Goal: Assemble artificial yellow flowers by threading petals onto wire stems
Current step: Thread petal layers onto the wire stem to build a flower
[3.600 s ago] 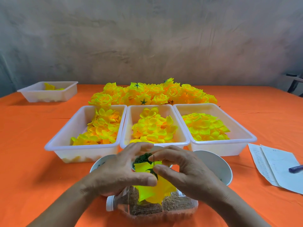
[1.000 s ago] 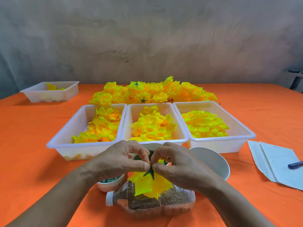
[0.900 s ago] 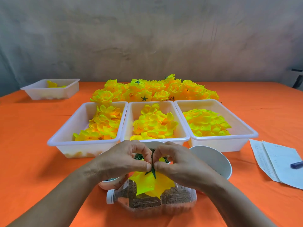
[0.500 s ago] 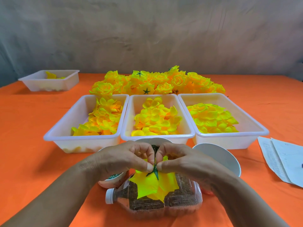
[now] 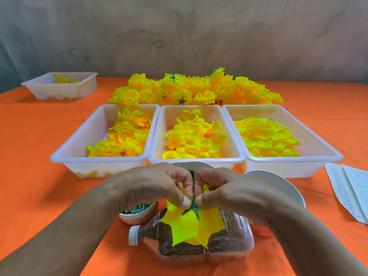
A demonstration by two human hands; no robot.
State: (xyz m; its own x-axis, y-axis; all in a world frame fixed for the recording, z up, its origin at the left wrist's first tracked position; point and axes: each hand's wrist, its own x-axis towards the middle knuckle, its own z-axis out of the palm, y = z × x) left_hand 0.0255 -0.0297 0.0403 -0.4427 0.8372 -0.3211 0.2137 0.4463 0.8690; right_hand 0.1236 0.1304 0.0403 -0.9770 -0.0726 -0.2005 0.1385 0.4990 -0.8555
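My left hand (image 5: 153, 186) and my right hand (image 5: 225, 190) were close together, near the front edge of the table (image 5: 39, 176). Both hands pinched the thin green stem (image 5: 193, 187) between thumb and fingers, one hand from each side. My two thumbs nearly touched. The stem stood up between my fingers. Just under my thumbs a green star (image 5: 191, 209) sat on the stem. Under the star hung the yellow petals (image 5: 189, 226), with their pointy tips going down.

Below the petals a clear bottle (image 5: 231, 242) lay on its side with brown stuff in it. Its white cap (image 5: 133, 235) pointed left. Just left of the bottle, under my left wrist, was a small bowl (image 5: 137, 214) with little green bits in it. A big white bowl (image 5: 278, 184) sat by my right hand. The rim of one more bowl (image 5: 185, 164) showed behind my fingers.

Behind the bowls three white tubs stood side by side: the left tub (image 5: 95, 168), the middle tub (image 5: 163, 126) and the right tub (image 5: 278, 170). Each had loose yellow petals in it. Behind the tubs was a pile of flowers (image 5: 199, 90), some with green stars showing. Near the back left corner stood a far tub (image 5: 61, 90) with a few yellow bits inside. Some papers (image 5: 350, 192) lay at the right edge.
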